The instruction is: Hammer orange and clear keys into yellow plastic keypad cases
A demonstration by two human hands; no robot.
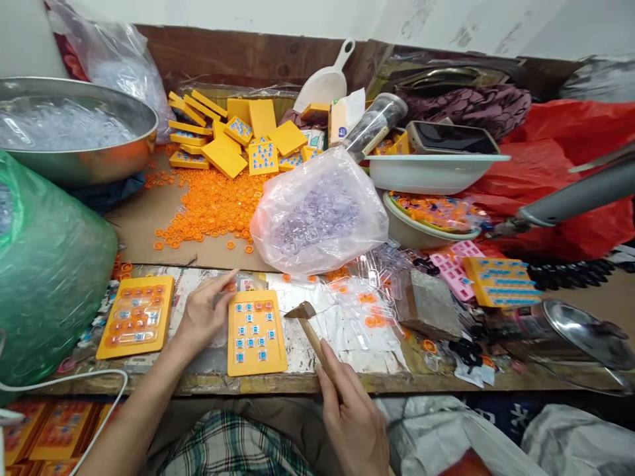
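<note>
My right hand [353, 403] grips the wooden handle of a small hammer [313, 337], whose metal head hangs just right of a yellow plastic board [256, 360]. Small clear and blue pieces sit in several spots on this board, and two orange rings [262, 306] lie at its top edge. Beside the board's upper left edge is my left hand [201, 316], thumb and forefinger closed together. A bit of orange, apparently another orange ring [229, 288], shows between those fingertips. Further left lies a second yellow board [113, 344] bearing orange rings and clear covers.
Loose orange rings [213, 205] spread behind, below piled yellow boards [223, 155]. A plastic bag of clear pieces [320, 211] stands mid-bench. Left are a metal bowl [143, 142] and green bag [64, 264]; right are a metal block [429, 304], white basin [431, 173] and glass mug [526, 330].
</note>
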